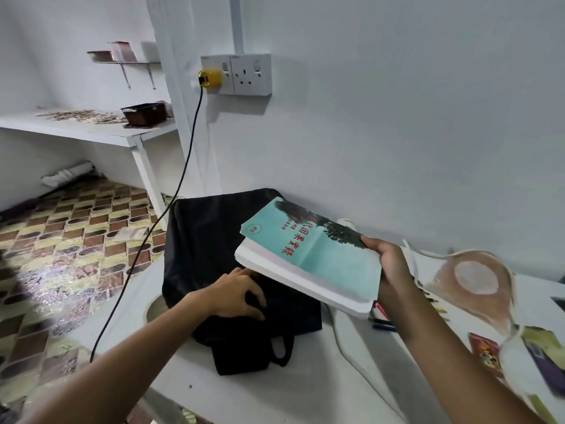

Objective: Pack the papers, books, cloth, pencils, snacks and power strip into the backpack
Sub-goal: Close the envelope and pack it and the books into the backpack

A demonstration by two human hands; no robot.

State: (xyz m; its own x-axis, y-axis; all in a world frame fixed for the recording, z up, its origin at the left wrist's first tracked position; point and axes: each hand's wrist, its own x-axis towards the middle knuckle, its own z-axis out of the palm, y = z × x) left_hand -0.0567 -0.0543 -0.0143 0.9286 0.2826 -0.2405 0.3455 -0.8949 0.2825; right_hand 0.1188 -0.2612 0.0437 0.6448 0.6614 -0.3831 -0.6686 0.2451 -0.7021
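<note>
A white double wall socket (236,74) is mounted on the pale wall, with a yellow plug (210,78) in its left outlet and a black cable (159,221) trailing down towards the floor. To the left, a white shelf (91,130) carries a dark brown tray (144,113) beside scattered small sticks. Below lies a patterned floor covering (70,249) of brown and yellow shapes.

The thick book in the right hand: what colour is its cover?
Teal cover with red characters, head view.

head: worn on person | faces forward-down | close over backpack (214,240) on table (275,393)
</note>
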